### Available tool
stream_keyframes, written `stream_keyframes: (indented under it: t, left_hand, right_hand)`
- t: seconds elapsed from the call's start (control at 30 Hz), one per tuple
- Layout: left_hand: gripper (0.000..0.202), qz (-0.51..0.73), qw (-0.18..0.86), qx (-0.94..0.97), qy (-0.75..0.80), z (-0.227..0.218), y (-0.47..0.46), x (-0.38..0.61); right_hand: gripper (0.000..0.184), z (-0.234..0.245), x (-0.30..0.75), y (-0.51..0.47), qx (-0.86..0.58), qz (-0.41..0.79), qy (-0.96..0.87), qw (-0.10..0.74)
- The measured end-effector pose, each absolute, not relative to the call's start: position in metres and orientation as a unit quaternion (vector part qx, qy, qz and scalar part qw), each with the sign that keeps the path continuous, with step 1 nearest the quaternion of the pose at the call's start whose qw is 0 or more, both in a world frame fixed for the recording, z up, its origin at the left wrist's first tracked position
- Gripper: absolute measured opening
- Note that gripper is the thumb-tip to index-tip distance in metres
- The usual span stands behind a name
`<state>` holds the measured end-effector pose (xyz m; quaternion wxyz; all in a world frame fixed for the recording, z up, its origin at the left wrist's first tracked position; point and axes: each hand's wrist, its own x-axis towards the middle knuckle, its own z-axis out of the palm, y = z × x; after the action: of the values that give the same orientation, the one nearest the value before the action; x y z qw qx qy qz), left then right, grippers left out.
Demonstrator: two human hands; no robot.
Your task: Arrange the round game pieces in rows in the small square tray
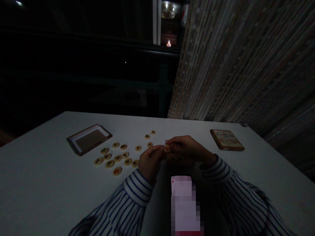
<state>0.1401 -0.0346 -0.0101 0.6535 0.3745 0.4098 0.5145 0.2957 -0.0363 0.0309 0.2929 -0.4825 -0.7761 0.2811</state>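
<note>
L hand [150, 160] & R hand [187, 147] pinching red-marked disc [166, 149] btwn 'em, short of far edge of table [61, 196]; light, steady grip's best.

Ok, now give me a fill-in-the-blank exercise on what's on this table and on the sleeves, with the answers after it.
1. The round piece between the left hand and the right hand bears a mark coloured ____.
2. The open tray lies on the ____ side of the table, as the wearer sees it.
3. The printed box lies nearer to the ____ hand.
4. The sleeves are patterned with dark ____.

Missing words: red; left; right; stripes.
</note>
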Motion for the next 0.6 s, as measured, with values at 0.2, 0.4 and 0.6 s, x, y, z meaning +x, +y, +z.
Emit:
stream_keyframes:
  t: [0.2,0.4,0.6]
  left_hand:
    - [0.019,0.512,0.655,0.363,0.421,-0.0081,-0.0356,0.1398]
    - [0.022,0.506,0.666,0.349,0.422,-0.0099,-0.0348,0.1388]
    - [0.023,0.530,0.689,0.294,0.397,-0.0137,-0.0326,0.1399]
  right_hand:
    - [0.021,0.0300,0.2949,-0.0358,-0.470,0.275,-0.788,0.286]
    - [0.025,0.0286,0.2962,-0.0358,-0.486,0.307,-0.760,0.304]
    - [0.027,0.0292,0.2952,-0.0370,-0.486,0.323,-0.750,0.311]
